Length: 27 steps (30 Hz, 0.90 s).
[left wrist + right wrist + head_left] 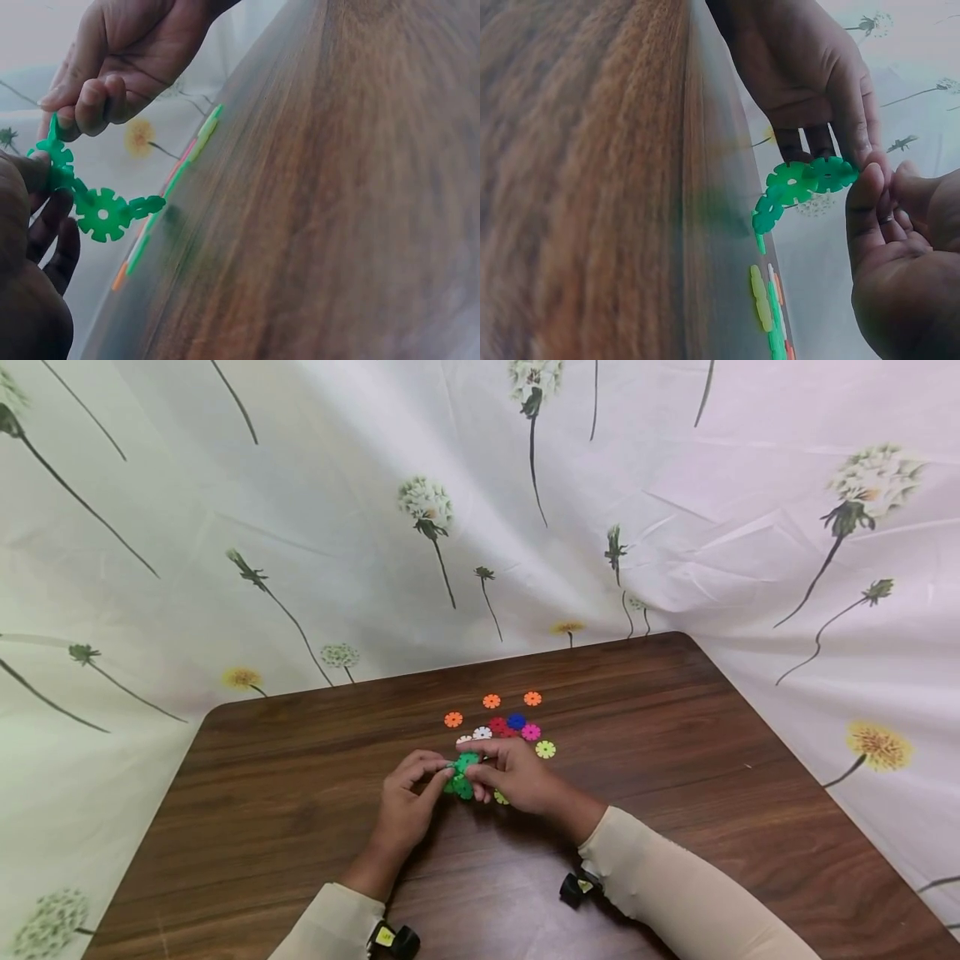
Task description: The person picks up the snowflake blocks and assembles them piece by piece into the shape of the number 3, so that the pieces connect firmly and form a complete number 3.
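Cream sleeves (675, 877) reach over the bench (300, 777), orange discs (487, 700) lying beyond. The right hand (519, 771) partly hides a yellow disc (502, 798); it and the left hand (405, 795), angled inward, pinch linked green discs (799, 187) above the bench.

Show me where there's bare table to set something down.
The table is bare from the left hand to the left edge, and from the rightmost yellow disc to the right edge. Crowded: the middle, where that hand and the right hand hold joined green discs, loose discs beyond.

Smooth plastic discs (114, 225), wood-grained tabletop (300, 793), creased cloth backdrop (330, 518).
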Each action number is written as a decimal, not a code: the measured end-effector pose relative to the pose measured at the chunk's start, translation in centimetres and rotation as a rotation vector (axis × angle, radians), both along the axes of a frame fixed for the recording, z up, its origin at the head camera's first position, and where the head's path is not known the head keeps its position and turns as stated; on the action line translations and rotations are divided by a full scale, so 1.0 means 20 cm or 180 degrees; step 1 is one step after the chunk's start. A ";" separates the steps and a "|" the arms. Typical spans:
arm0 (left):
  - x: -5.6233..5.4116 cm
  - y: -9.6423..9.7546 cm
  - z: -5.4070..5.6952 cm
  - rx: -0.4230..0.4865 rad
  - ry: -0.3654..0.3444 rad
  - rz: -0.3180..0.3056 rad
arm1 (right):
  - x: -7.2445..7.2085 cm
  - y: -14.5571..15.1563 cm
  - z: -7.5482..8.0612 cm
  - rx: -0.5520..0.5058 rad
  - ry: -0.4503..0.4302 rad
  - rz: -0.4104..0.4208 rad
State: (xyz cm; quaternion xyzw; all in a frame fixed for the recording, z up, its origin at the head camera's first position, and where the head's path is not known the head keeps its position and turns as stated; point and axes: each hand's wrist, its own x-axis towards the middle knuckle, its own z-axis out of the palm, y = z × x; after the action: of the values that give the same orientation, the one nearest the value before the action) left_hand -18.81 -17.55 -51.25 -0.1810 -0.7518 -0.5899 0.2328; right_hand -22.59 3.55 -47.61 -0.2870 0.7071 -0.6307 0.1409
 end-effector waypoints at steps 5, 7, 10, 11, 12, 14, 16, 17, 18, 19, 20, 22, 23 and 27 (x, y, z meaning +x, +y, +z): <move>0.01 0.00 0.01 0.0074 -0.0057 0.0036 | 0.01 -0.01 0.00 -0.0097 -0.0072 -0.0012; 0.01 0.01 0.01 0.0104 -0.0072 0.0032 | 0.02 -0.01 0.00 -0.0132 -0.0101 -0.0013; 0.02 0.01 0.02 0.0131 -0.0070 -0.0013 | 0.02 -0.02 0.00 -0.0147 -0.0138 -0.0009; 0.02 0.01 0.02 0.0140 -0.0066 -0.0030 | 0.02 -0.02 0.00 -0.0146 -0.0134 -0.0005; 0.02 0.01 0.02 0.0150 -0.0064 -0.0050 | 0.02 -0.02 0.00 -0.0136 -0.0135 -0.0009; 0.02 0.01 0.02 0.0167 -0.0054 -0.0073 | 0.02 -0.02 0.00 -0.0131 -0.0120 -0.0003; 0.02 0.01 0.02 0.0173 -0.0052 -0.0068 | 0.02 -0.03 0.00 -0.0116 -0.0078 -0.0012; 0.02 0.01 0.02 0.0178 -0.0049 -0.0065 | 0.03 -0.03 0.01 -0.0121 -0.0045 -0.0017; 0.02 0.01 0.01 0.0183 -0.0048 -0.0061 | 0.02 -0.03 0.01 -0.0113 -0.0033 -0.0030; 0.02 0.01 0.01 0.0181 -0.0044 -0.0052 | 0.02 -0.03 0.01 -0.0114 -0.0022 -0.0042; 0.02 0.01 0.01 0.0179 -0.0041 -0.0043 | 0.02 -0.02 0.01 -0.0110 -0.0016 -0.0059; 0.01 0.01 0.01 0.0198 -0.0036 -0.0030 | 0.02 -0.02 0.00 -0.0146 -0.0023 -0.0071; 0.01 0.01 0.01 0.0214 -0.0037 -0.0024 | 0.02 -0.02 0.00 -0.0166 -0.0038 -0.0078; 0.00 0.01 0.01 0.0302 -0.0026 -0.0002 | 0.00 -0.02 0.00 -0.0330 -0.0060 -0.0097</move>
State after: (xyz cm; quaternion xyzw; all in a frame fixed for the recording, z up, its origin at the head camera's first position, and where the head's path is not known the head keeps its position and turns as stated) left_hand -18.72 -17.29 -51.05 -0.1675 -0.7239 -0.6256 0.2379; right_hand -22.58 3.23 -47.65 -0.2771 0.6764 -0.6712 0.1230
